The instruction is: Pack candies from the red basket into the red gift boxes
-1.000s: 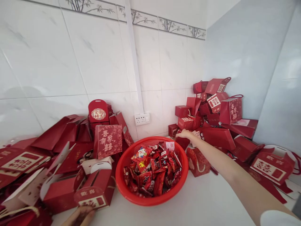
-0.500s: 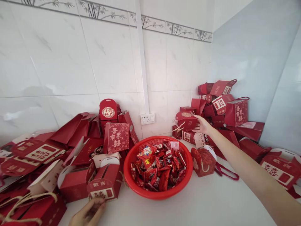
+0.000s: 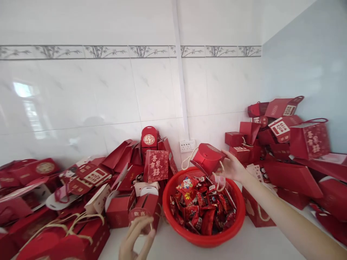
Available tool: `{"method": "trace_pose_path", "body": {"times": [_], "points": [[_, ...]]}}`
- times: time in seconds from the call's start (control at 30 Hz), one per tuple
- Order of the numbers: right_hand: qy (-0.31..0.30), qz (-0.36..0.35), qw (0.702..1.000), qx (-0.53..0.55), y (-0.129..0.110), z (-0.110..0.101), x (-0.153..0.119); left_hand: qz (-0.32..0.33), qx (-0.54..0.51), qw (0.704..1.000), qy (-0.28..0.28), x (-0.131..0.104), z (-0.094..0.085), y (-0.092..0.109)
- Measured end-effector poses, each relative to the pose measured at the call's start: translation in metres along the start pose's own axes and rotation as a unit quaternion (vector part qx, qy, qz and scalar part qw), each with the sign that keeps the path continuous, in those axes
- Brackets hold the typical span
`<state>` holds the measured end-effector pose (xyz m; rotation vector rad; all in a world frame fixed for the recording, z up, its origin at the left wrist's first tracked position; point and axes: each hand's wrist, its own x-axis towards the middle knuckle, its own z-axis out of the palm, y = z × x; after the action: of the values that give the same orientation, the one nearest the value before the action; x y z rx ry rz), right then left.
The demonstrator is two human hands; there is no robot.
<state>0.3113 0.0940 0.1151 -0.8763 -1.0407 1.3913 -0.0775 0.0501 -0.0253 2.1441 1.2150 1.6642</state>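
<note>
My right hand (image 3: 234, 168) holds a small red gift box (image 3: 208, 158) by its side, tilted, lifted just above the far rim of the red basket (image 3: 238, 220); a pale cord handle loops off the box's left. The basket sits mid-counter, full of red-wrapped candies (image 3: 202, 207). My left hand (image 3: 137, 238) is at the near edge of the white counter (image 3: 173, 249), fingers loosely curled and spread, holding nothing I can make out, just in front of an open red box (image 3: 145, 207).

Along the counter's left side lies a sprawl of flat and half-folded red boxes (image 3: 81, 180). In the far right corner a pile of assembled red boxes and bags (image 3: 282, 137) climbs against the pale blue wall (image 3: 306, 65). The back wall (image 3: 94, 94) is glossy white tile with a bamboo-patterned border strip, and a white socket (image 3: 187, 146) sits low beneath a vertical conduit.
</note>
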Motion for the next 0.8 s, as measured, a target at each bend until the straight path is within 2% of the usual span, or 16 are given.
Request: {"method": "trace_pose_path", "body": {"times": [0.1,0.17,0.23,0.3,0.4,0.5,0.6,0.73,0.8], "points": [[-0.050,0.033,0.997,0.038,0.019,0.023,0.002,0.038,-0.028,0.998,0.028,0.032,0.005,0.055],[-0.077,0.047,0.994,0.060,0.032,0.035,0.001,0.028,-0.051,0.998,0.029,0.054,0.014,0.090],[-0.096,0.046,0.992,0.069,0.045,0.043,-0.002,0.000,-0.056,0.998,0.026,0.072,0.027,0.114],[-0.112,0.036,0.990,0.083,0.057,0.050,-0.006,-0.015,-0.066,0.997,0.024,0.082,0.040,0.127],[-0.124,0.029,0.986,0.109,0.071,0.056,-0.010,-0.042,-0.101,0.994,0.009,0.088,0.055,0.130],[-0.130,0.028,0.984,0.121,0.076,0.058,-0.012,-0.060,-0.133,0.989,-0.002,0.090,0.059,0.124],[-0.129,0.043,0.984,0.115,0.077,0.059,-0.013,-0.055,-0.125,0.991,-0.007,0.089,0.054,0.120],[-0.126,0.063,0.987,0.071,0.079,0.062,-0.017,-0.022,-0.062,0.997,-0.043,0.086,0.043,0.118],[-0.105,0.057,0.992,0.033,0.083,0.062,-0.017,-0.003,-0.032,0.999,-0.043,0.085,0.037,0.117]]}}
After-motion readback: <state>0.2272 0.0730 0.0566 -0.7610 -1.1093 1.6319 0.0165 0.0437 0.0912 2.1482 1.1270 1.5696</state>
